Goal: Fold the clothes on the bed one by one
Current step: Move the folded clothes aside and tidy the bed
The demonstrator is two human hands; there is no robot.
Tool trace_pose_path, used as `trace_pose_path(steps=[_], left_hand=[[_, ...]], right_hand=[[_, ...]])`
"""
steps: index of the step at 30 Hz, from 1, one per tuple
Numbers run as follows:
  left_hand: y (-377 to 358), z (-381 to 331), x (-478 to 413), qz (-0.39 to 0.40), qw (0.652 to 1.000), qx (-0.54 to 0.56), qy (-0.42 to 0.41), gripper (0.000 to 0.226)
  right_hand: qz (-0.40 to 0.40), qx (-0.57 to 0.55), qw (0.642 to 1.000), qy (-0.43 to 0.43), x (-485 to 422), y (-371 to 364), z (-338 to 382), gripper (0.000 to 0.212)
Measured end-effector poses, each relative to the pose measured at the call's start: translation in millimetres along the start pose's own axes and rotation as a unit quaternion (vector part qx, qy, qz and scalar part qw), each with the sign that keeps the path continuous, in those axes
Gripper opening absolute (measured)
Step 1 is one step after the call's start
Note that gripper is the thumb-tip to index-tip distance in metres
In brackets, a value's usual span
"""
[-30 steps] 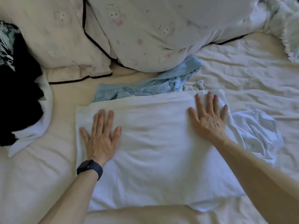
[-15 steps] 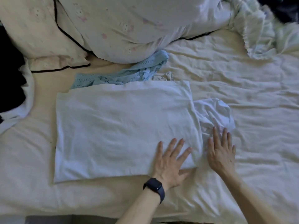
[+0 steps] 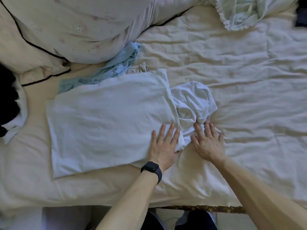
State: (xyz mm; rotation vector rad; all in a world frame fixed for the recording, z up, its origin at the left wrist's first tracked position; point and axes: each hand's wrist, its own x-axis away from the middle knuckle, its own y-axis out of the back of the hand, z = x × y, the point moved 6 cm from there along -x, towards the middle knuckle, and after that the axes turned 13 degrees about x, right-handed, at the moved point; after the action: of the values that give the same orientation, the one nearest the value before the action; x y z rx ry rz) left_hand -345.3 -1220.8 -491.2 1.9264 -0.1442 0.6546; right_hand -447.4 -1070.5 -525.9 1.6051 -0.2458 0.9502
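My left hand [image 3: 163, 145] lies flat, with straight fingers, on the near right corner of the white shirt [image 3: 108, 120], which is spread on the bed [image 3: 249, 97]. My right hand [image 3: 207, 143], also flat and spread, touches the shirt's bunched end [image 3: 194, 100] with the fingertips.

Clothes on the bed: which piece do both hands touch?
The white garment spread flat in the middle; the light blue knit and black pile lie untouched.

white garment [image 3: 106, 117]: soft matt cloth | bed sheet [image 3: 249, 80]: creased matt cloth
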Motion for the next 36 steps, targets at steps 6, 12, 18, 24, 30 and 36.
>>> trace_pose_path(steps=[6, 12, 18, 24, 30, 36], left_hand=[[71, 18, 35, -0.227, 0.913, 0.328, 0.087, 0.022], [98, 35, 55, -0.284, 0.806, 0.49, 0.172, 0.013], [80, 17, 54, -0.249, 0.891, 0.361, 0.115, 0.015], [63, 3, 50, -0.307, 0.936, 0.169, -0.003, 0.023], [49, 26, 47, -0.329, 0.938, 0.099, -0.038, 0.009], [55, 22, 54, -0.342, 0.933, 0.103, -0.037, 0.021]], right_hand=[[0.044, -0.037, 0.998, 0.033, -3, 8, -5, 0.063], [-0.198, -0.154, 0.968, 0.016, 30, 60, 7, 0.046], [0.086, -0.507, 0.858, -0.006, 44, 94, 61, 0.049], [0.118, -0.406, 0.905, 0.034, 29, 84, 63, 0.034], [0.054, -0.501, 0.863, -0.004, 29, 66, 37, 0.036], [0.156, -0.533, 0.828, 0.08, 55, 32, 49, 0.026]])
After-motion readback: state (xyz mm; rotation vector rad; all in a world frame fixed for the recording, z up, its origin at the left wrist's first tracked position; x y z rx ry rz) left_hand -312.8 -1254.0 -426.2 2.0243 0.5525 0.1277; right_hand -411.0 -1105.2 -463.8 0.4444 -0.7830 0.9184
